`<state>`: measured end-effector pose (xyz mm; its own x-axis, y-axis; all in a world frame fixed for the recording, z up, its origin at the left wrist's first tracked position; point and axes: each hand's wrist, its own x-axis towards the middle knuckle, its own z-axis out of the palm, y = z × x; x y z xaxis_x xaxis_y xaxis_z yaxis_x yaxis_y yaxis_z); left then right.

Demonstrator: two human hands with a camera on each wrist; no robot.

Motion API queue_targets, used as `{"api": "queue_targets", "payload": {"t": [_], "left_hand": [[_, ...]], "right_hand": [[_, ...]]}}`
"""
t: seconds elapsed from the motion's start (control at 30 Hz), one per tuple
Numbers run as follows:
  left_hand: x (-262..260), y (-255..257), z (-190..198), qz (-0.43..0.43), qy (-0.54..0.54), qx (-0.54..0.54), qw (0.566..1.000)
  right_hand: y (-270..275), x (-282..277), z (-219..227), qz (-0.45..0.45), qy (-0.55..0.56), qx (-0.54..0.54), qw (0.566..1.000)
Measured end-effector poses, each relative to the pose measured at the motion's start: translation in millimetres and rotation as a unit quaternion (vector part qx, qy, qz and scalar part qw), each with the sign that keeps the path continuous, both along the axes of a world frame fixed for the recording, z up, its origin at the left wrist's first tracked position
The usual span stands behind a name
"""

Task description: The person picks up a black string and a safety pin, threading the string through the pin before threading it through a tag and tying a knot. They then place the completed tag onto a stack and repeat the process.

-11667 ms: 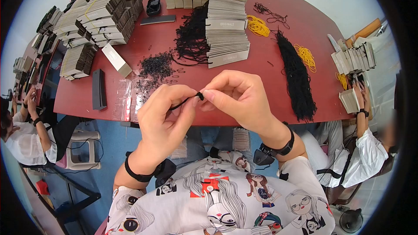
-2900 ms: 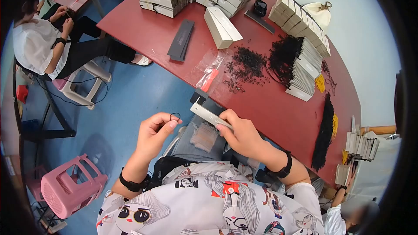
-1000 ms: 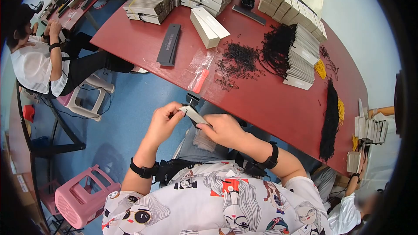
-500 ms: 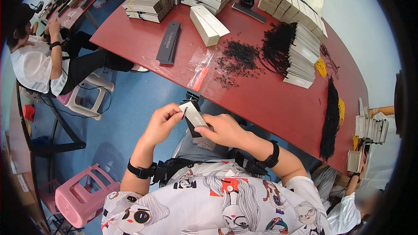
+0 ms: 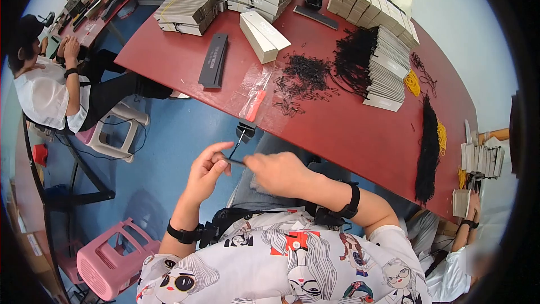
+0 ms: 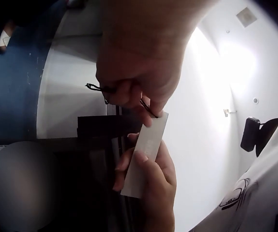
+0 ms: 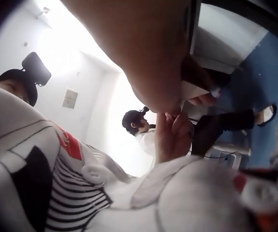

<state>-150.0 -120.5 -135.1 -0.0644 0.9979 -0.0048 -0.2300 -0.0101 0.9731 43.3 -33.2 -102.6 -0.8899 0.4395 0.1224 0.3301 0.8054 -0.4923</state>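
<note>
Just turned pale tag (image 6: 152,133) edge-on to head view | gripping it in right hand (image 5: 281,171) | pinching black cord (image 6: 97,88) at its left end with left hand (image 5: 205,174) | held off red table's (image 5: 337,135) near edge | probably midway through attaching cord

My left forearm (image 5: 185,211) rises from the near left, its hand (image 5: 207,173) half turned, thumb and lower fingers curled into a pinch. My right forearm (image 5: 332,191) slants in from the near right; that hand (image 5: 281,173) grips just beside the left, its back uppermost, fingertips hidden in the head view.
</note>
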Motion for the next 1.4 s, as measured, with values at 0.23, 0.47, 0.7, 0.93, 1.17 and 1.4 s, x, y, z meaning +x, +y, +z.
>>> {"api": "queue_targets", "payload": {"t": [0.23, 0.47, 0.7, 0.93, 1.17, 1.4], "left_hand": [[5, -3, 5, 0.027, -0.026, 0.059, 0.998], [37, 28, 66, -0.043, 0.037, 0.205, 0.977], [78, 69, 87, -0.181, -0.035, 0.176, 0.967], [119, 105, 111, -0.236, -0.079, 0.066, 0.966], [148, 123, 114, -0.262, -0.26, 0.033, 0.929], [153, 117, 125, -0.272, -0.213, 0.044, 0.937]], "right_hand": [[3, 17, 19, 0.03, 0.061, -0.119, 0.991], [15, 41, 72, -0.031, 0.31, -0.519, 0.796], [24, 75, 86, 0.001, 0.439, -0.432, 0.788], [32, 119, 89, 0.037, 0.584, -0.474, 0.659], [43, 161, 78, 0.046, 0.679, -0.592, 0.433], [40, 169, 70, -0.002, 0.686, -0.537, 0.491]]}}
